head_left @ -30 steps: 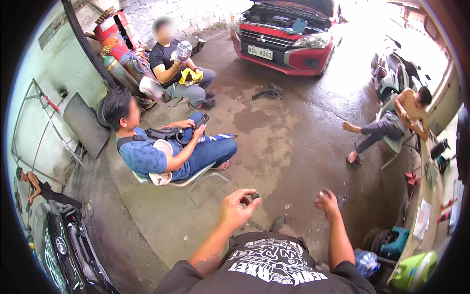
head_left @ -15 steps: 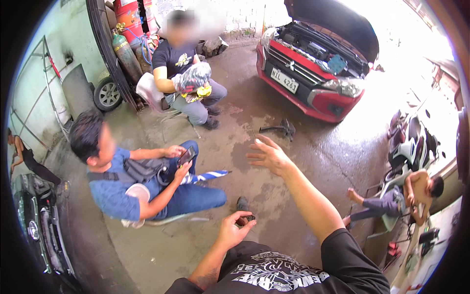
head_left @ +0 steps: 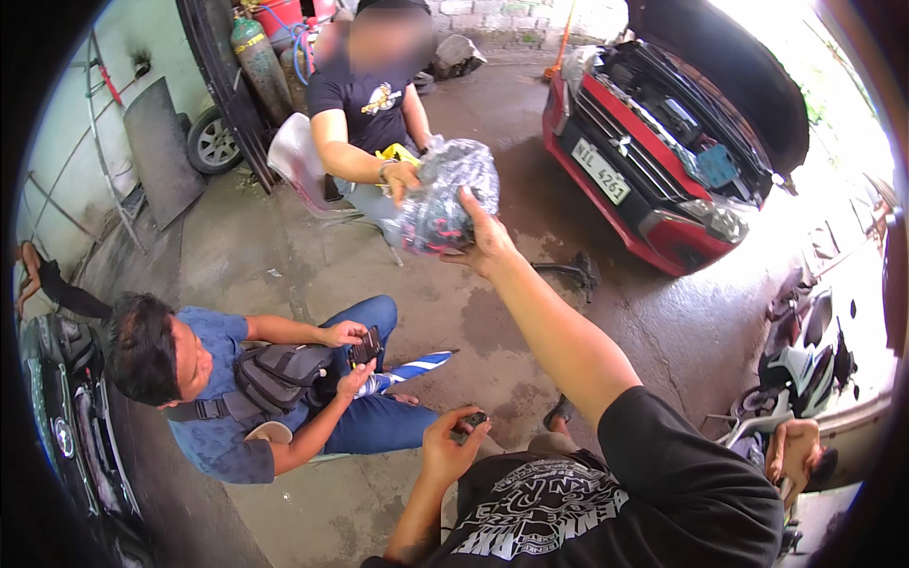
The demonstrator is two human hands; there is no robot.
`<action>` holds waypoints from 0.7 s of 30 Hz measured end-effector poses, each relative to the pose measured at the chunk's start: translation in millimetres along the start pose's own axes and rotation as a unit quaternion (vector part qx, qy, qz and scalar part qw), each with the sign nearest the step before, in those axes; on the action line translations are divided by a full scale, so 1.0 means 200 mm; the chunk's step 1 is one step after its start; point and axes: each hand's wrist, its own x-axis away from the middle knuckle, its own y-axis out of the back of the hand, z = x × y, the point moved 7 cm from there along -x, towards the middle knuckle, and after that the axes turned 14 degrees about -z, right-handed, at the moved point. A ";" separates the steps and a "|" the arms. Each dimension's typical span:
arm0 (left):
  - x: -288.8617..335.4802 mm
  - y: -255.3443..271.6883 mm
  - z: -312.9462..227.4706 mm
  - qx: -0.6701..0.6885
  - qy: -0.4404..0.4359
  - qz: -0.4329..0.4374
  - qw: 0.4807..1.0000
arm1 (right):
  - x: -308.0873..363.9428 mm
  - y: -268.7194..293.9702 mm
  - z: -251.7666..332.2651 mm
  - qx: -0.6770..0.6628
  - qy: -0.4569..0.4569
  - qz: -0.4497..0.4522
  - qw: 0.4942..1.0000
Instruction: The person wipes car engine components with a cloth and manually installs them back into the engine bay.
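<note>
Out in front, my right hand (head_left: 485, 235) grips the near side of a clear plastic bag (head_left: 447, 194) with dark and pinkish contents I cannot make out. A seated person's hand (head_left: 400, 178) touches the other side of that bag. Close to my body, my left hand (head_left: 451, 452) is closed on a small dark object (head_left: 474, 419), too small to name. Something yellow (head_left: 396, 153) lies on the seated person's lap, partly behind the bag.
At left another seated person holds a phone (head_left: 365, 348), beside a blue-and-white folded umbrella (head_left: 407, 371). A red car (head_left: 644, 170) stands with its hood up. A black metal stand (head_left: 573, 273) lies on the floor. Motorcycles (head_left: 805, 364) are at far right.
My right hand has reached forward and taken hold of the plastic bag, which the seated person has moved toward me. My left hand still holds the small dark object.
</note>
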 end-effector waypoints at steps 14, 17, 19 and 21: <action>-0.29 -0.44 0.10 -0.066 0.031 -0.069 0.995 | -0.33 0.97 0.43 -0.151 0.027 0.169 0.974; -0.37 -0.84 0.07 -0.075 0.069 -0.016 0.995 | -0.25 1.45 0.65 -0.164 0.044 0.148 0.974; -0.44 -1.21 0.01 -0.078 0.052 0.039 0.995 | -0.20 1.86 0.83 -0.186 0.040 0.148 0.970; -0.48 -1.67 -0.06 -0.097 0.038 0.117 0.988 | -0.13 2.35 0.95 -0.209 0.052 0.109 0.970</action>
